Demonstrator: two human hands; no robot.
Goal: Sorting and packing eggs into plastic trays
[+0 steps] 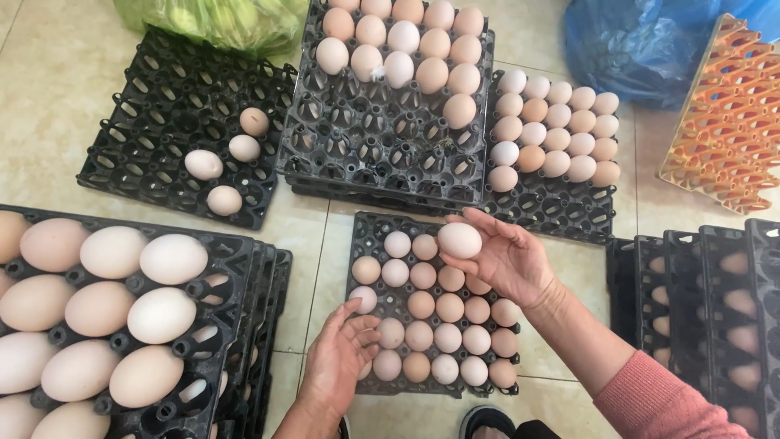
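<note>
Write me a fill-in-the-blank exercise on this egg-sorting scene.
1. The right hand holds one ____ above the middle tray.
2. The left hand rests on that tray's ____ edge.
3. The far-left black tray carries ____ eggs.
4. The empty tray leaning at right is ____.

Missing words: egg; left; four; orange
</note>
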